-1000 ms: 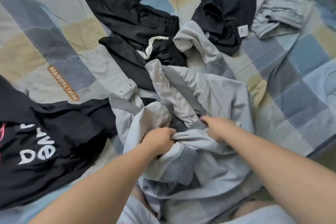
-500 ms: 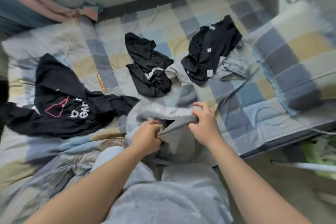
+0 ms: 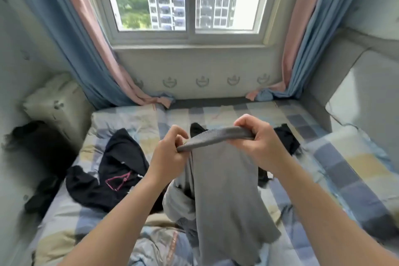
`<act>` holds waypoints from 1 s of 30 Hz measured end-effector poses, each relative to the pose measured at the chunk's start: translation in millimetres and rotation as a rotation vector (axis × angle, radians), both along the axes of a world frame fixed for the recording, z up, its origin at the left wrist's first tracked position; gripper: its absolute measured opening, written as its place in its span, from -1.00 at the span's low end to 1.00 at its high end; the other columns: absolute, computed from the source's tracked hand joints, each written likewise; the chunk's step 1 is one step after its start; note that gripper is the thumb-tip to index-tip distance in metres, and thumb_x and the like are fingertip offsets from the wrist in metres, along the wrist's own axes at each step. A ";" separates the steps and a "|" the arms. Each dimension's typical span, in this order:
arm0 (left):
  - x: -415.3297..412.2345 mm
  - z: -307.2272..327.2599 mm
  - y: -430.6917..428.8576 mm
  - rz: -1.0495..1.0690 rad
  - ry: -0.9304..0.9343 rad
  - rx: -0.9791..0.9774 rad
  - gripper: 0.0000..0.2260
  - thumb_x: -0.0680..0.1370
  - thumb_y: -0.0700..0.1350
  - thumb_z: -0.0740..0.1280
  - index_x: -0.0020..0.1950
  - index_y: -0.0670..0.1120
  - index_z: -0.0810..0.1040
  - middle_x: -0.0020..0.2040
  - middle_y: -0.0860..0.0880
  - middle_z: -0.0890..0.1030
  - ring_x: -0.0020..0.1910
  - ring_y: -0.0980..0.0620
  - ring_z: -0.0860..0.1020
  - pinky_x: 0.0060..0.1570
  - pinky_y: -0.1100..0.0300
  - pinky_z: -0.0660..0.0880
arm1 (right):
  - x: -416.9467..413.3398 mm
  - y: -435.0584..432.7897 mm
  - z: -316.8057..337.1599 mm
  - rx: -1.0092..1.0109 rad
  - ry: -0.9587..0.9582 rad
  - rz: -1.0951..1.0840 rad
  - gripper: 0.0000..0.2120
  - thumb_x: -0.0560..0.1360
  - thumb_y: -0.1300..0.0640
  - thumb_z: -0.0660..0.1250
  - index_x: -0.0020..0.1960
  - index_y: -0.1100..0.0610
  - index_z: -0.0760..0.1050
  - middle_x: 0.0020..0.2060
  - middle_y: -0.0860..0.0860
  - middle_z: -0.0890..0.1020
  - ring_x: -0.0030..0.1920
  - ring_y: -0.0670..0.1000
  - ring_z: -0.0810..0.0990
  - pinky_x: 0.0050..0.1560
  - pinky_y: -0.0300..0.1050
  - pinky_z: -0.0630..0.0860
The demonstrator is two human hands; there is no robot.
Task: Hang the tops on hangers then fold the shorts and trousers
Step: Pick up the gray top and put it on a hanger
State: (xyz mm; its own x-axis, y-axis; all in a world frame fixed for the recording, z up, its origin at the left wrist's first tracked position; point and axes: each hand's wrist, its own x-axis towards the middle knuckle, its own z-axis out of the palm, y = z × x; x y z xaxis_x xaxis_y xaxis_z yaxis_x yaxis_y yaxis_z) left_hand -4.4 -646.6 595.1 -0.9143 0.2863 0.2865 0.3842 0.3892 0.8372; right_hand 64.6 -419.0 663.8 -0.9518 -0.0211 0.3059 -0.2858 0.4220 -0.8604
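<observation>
A grey garment (image 3: 224,190) hangs lifted above the bed, held by its ribbed top edge. My left hand (image 3: 168,153) pinches the left end of that edge and my right hand (image 3: 259,140) grips the right end. The cloth drapes down toward me, its lower part bunched on the bed. A black top with a pink print (image 3: 112,170) lies on the bed to the left. More black clothing (image 3: 287,138) shows behind my right hand, partly hidden.
The checked bedspread (image 3: 345,170) covers the bed. A pillow (image 3: 58,103) leans at the far left with dark cloth (image 3: 38,142) beside it. A window with pink and blue curtains (image 3: 92,45) stands behind the bed. A padded wall panel (image 3: 367,97) is on the right.
Both hands have raised the grey garment from the bed to chest height, and the view has tilted up from the bed to the window.
</observation>
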 end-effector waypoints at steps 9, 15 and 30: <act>-8.6 108.9 -80.2 -0.233 0.100 0.197 -0.70 0.43 -0.26 0.47 -0.25 -0.16 0.32 -0.34 0.13 0.31 -0.35 0.11 0.27 -0.33 0.28 0.26 | -35.5 -84.6 140.5 0.247 0.257 0.021 -0.62 0.37 0.47 0.47 -0.13 -0.02 0.62 -0.32 -0.26 0.64 -0.24 -0.27 0.56 -0.15 -0.38 0.47; -20.3 172.2 -117.4 -0.281 0.128 0.196 -0.61 0.40 0.02 0.50 -0.33 -0.08 0.31 -0.36 0.04 0.25 -0.36 0.07 0.25 -0.35 0.17 0.18 | -57.3 -107.9 221.7 0.459 0.408 -0.035 -0.65 0.40 0.37 0.45 -0.18 -0.11 0.60 -0.33 -0.27 0.64 -0.24 -0.27 0.56 -0.16 -0.38 0.43; -51.2 153.1 -171.3 -0.083 -0.019 -0.362 -0.80 0.62 -0.07 0.34 -0.17 0.14 0.64 -0.25 0.13 0.64 -0.21 0.09 0.58 -0.08 0.19 0.50 | -103.3 -26.0 261.8 0.589 0.412 -0.263 -0.94 0.45 0.32 0.40 -0.10 0.23 0.63 -0.23 0.11 0.64 -0.12 0.14 0.58 -0.08 -0.02 0.41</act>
State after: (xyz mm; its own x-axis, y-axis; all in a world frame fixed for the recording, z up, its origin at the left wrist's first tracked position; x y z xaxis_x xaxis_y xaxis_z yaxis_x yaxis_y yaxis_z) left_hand -55.5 -817.8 748.3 -0.8880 0.4393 0.1359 0.4122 0.6297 0.6585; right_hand -38.7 -444.9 925.6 -0.7596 -0.0797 0.6456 -0.3618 0.8765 -0.3176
